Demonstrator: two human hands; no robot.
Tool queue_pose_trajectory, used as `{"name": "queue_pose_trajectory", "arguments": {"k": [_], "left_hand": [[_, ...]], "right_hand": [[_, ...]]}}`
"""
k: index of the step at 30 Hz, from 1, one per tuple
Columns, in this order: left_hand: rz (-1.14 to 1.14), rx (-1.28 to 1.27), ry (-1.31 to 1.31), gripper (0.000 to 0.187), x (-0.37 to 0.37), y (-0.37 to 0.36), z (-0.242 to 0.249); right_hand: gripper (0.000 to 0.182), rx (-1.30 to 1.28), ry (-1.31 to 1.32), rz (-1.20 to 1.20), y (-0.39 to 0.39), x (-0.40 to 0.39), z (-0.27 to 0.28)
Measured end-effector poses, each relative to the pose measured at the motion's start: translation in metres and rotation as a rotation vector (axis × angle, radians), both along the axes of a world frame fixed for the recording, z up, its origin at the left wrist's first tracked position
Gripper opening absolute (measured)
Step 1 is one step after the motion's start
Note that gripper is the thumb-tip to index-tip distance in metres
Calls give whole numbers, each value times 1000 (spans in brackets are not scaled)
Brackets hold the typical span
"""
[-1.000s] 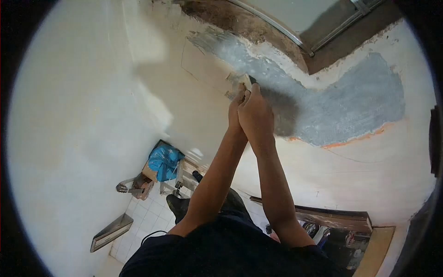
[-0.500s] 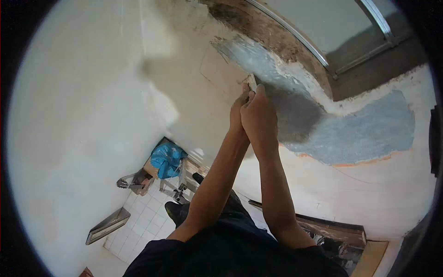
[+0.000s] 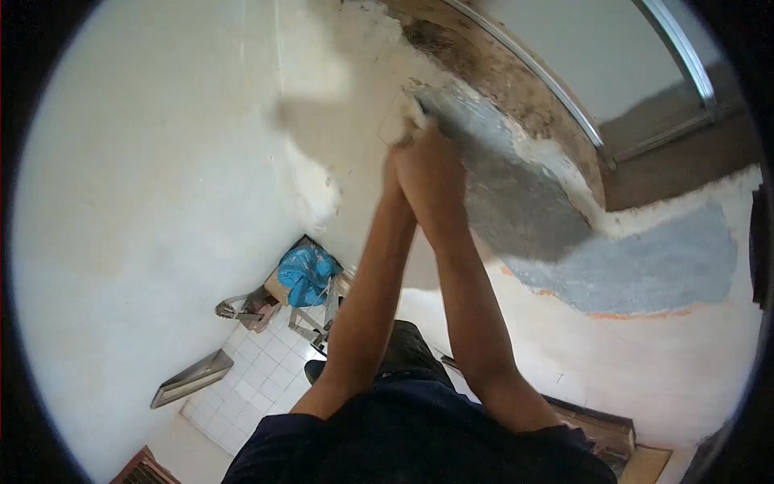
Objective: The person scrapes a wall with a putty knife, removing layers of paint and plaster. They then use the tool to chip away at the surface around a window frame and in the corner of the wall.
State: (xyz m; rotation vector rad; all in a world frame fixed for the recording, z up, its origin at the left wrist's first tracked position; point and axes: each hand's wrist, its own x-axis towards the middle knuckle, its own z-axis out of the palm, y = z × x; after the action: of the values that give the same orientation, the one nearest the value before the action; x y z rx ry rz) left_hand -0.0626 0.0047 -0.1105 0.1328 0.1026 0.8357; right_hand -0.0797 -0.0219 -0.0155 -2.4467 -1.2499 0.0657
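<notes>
Both of my hands are together against the wall, at the upper left end of a grey patch (image 3: 516, 185). My right hand (image 3: 433, 173) is closed around a small pale scraper-like tool (image 3: 417, 118), whose edge meets the wall. Pressed in beside it on the left, my left hand (image 3: 397, 161) is closed too; its fingers are mostly hidden and blurred, so what they grip is unclear. Rough, chipped plaster borders the grey patch.
A metal-framed window (image 3: 580, 121) is at the upper right. Below left are a blue plastic bag (image 3: 306, 274), a metal ladder (image 3: 313, 327) and white floor tiles (image 3: 262, 363). A framed panel (image 3: 192, 379) stands at the lower left wall.
Both hands and the tool have moved left along the wall to the end of the grey patch. The view has shifted, so the window and wall sit lower and farther right.
</notes>
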Motion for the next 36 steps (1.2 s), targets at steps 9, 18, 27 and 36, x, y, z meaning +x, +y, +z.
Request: {"name": "queue_pose_trajectory", "arguments": {"k": [9,18,27,36], "left_hand": [[22,246,-37,35,-2,-24,-3],[-153,28,411,37,3,-128,29],[-38,234,320,41,19,-117,-2],[-79,135,174,39,1,-74,1]], "right_hand": [[37,95,-14,122,-20,2,-8],[27,62,109,10,-144,42,-16],[28,-89,9,-89,-121,41,-12],[28,-64,-11,-61,-77,21,-14]]}}
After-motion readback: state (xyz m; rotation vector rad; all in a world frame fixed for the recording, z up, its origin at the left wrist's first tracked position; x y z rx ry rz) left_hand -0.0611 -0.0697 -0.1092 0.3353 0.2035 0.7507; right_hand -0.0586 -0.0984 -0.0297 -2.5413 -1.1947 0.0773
